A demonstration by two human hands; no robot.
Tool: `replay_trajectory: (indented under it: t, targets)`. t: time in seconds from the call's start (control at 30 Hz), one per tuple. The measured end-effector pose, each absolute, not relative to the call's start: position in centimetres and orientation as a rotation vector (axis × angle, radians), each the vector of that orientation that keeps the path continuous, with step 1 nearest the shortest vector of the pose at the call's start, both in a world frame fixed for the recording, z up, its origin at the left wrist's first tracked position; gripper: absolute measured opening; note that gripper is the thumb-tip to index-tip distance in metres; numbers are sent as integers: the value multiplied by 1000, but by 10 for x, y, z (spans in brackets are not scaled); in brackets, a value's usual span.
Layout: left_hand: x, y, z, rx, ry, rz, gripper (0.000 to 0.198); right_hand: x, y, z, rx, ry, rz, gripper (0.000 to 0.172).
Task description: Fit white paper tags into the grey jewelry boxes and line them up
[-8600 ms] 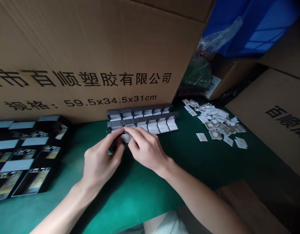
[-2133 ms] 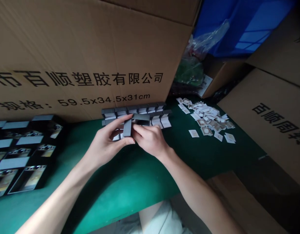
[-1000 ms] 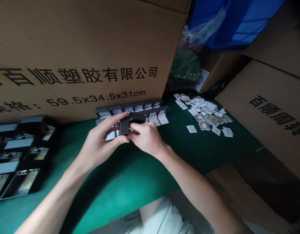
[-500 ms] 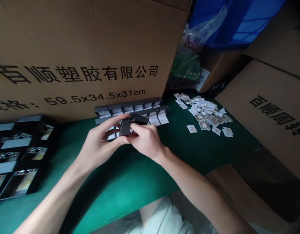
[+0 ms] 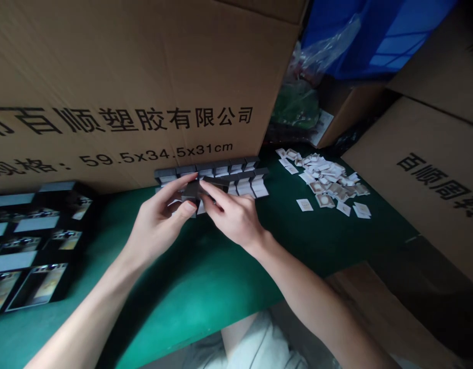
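Observation:
A small dark hinged jewelry box [image 5: 191, 191] is held up over the green table, in front of rows of similar ones. My left hand [image 5: 156, 220] grips it from the left, thumb below and fingers on the far side. My right hand [image 5: 236, 218] is closed at its right side, with the index finger and thumb against the box; its inside is mostly hidden by my fingers. Behind the hands, open dark boxes with pale linings [image 5: 247, 185] stand in two rows against a carton.
White square inserts [image 5: 324, 177] lie heaped to the right on the green table [image 5: 205, 277]. Larger black cases [image 5: 40, 246] stand at the left. A big printed carton [image 5: 144, 66] rises behind, another carton [image 5: 425, 154] on the right. A blue crate [image 5: 344, 46] is at the back.
The held box has tilted so that its dark outer face appears shorter. My right index finger has straightened toward it. The camera view has shifted slightly.

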State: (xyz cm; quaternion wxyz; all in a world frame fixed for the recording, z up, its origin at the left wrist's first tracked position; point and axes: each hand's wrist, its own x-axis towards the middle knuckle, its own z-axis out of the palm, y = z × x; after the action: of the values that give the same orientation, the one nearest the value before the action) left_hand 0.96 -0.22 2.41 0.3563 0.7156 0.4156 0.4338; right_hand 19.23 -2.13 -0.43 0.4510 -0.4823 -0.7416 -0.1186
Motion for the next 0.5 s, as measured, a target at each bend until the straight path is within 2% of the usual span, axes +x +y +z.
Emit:
replay_trajectory:
  t: [0.13,0.37,0.5]
  targets:
    - [11,-2,25,1852,1093,1113,73,193,-22,-1,-1185,-1809,-295,25]
    - [7,-1,22,1828,1185,1090,58,197,-24,5,-1257,-1849,-148,18]
    - [6,-1,22,1822,1182,1115,57,197,-25,7,-1205,-1895,-196,20]
